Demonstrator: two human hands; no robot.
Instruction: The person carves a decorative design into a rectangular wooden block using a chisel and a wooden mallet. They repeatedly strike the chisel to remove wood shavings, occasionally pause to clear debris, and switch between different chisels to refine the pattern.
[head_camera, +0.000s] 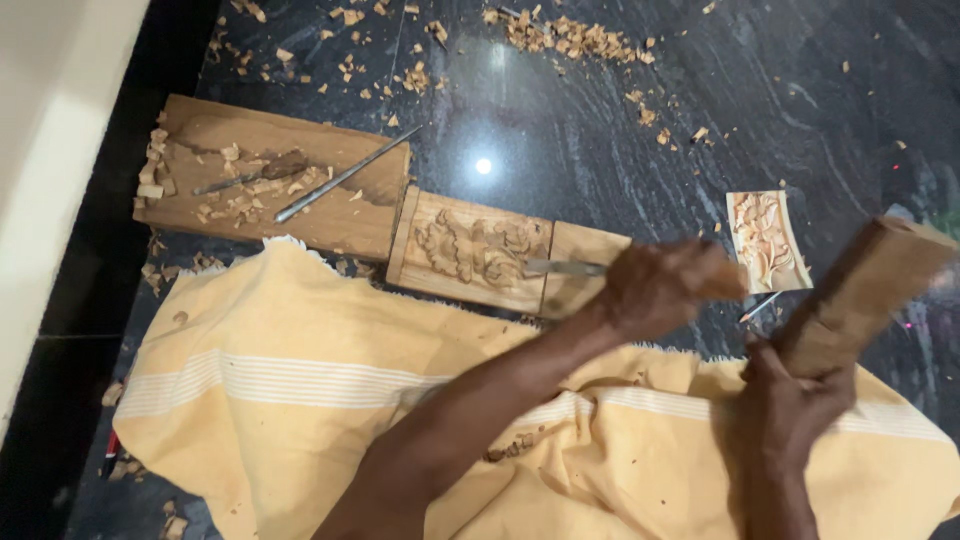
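Gripping chisel (563, 267) in closed left hand (655, 288), tip resting on carved panel (470, 250) at centre. Clenching wooden mallet (860, 290) in right hand (790, 400), raised at right. Risking glancing blow: slipping chisel, gouging relief, or striking knuckles.

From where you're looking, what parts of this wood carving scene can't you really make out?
- Chisel handle: head view, hidden inside the left hand, which is motion-blurred.
- Wooden mallet: its lower end is covered by the right hand; the top is blurred.
- Carved panel: fine relief detail too small to read.
- Small carved piece: pattern too small.
- Yellow cloth: cut off by the bottom edge.
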